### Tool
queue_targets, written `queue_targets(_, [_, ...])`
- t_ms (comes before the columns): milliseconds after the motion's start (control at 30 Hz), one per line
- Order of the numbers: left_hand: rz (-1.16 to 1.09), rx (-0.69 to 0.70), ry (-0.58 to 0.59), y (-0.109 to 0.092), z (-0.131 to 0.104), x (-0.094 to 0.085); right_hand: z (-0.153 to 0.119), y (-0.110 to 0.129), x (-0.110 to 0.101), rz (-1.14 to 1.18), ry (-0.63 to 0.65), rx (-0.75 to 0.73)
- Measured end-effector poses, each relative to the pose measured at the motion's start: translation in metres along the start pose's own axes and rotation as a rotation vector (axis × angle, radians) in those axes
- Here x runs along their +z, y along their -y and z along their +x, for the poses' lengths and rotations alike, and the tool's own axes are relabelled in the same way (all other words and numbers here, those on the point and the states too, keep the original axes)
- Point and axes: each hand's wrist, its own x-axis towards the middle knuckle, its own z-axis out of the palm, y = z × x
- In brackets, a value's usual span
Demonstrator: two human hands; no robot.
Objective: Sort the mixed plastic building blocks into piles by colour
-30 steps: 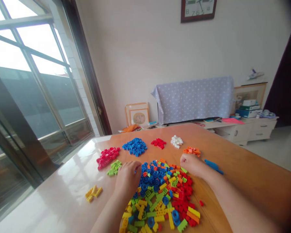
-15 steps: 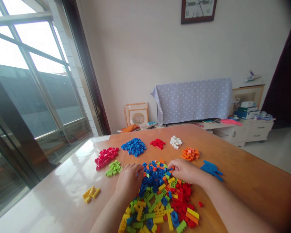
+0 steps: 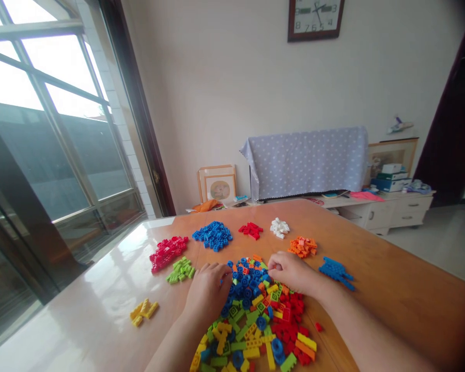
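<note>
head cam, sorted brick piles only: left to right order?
yellow pile → crimson pile → lime pile → blue pile → red pile → white pile → orange pile → blue plates pile

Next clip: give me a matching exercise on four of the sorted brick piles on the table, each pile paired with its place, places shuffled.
Piles:
1. white pile
2. yellow pile
3. orange pile
4. green pile

Places:
A. nearest the window, at the table's left edge
B. just left of the left hand
C. far side, right of the small red pile
D. just beyond the right hand

Pairs: 1-C, 2-A, 3-D, 4-B
</note>
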Motion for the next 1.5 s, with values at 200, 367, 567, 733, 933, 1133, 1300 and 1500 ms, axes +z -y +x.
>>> queue_targets(200, [-0.031,0.011,-0.009,0.002,0.001,0.000,0.005,-0.013,-0.020,0.389,-0.239,0.170])
queue_targets(367, [-0.035,0.022,-0.024,0.001,0.000,-0.001,0.004,-0.037,-0.043,0.554,-0.442,0.337])
queue_targets(567, [-0.028,0.002,-0.008,-0.002,0.001,-0.005,0.009,-0.062,-0.037,0.558,-0.441,0.443])
queue_targets(733, [-0.030,0.019,-0.037,0.002,-0.001,-0.003,0.013,-0.069,-0.029,0.439,-0.435,0.462])
queue_targets(933, [-0.028,0.008,-0.033,0.002,0.000,-0.002,0.017,-0.080,-0.027,0.250,-0.432,0.468])
queue_targets(1133, [-0.030,0.020,-0.037,0.002,0.000,-0.003,0.016,-0.088,-0.030,0.083,-0.437,0.458])
queue_targets(1300, [-0.033,0.021,-0.031,0.003,0.000,-0.003,0.014,-0.080,-0.033,0.028,-0.420,0.421])
queue_targets(1500, [-0.032,0.033,-0.032,0.005,0.000,-0.002,0.004,-0.049,-0.033,0.110,-0.204,0.247])
